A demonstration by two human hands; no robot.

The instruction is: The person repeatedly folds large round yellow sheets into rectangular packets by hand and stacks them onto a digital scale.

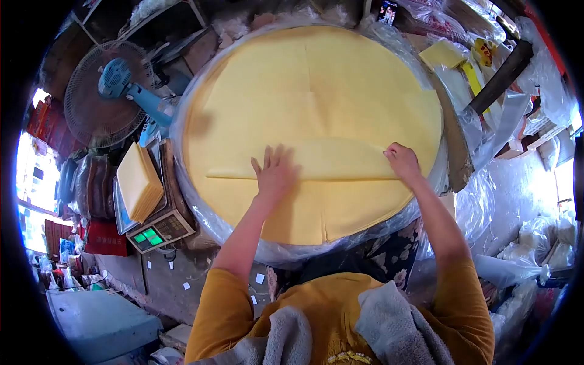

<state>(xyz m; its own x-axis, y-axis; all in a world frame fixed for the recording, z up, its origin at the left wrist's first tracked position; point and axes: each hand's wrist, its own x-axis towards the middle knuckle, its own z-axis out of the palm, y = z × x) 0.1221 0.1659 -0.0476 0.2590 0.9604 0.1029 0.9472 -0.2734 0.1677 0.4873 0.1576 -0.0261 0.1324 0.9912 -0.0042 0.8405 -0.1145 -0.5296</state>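
Note:
Large thin yellow sheets (261, 79) lie in a broad round stack on the table in front of me. Across the stack runs a folded strip of a yellow sheet (334, 159), its fold toward me. My left hand (277, 175) lies on the left part of this strip, fingers spread and slightly blurred. At the strip's right end, my right hand (403, 162) is closed, with thumb and fingers pinching the sheet's edge.
Clear plastic film (280, 252) borders the stack. To the left, a digital scale (161, 234) holds folded yellow sheets (139, 182), with a blue fan (115, 79) behind. At right are a dark bar (502, 78) and plastic bags (511, 267). A phone (387, 12) stands at the back.

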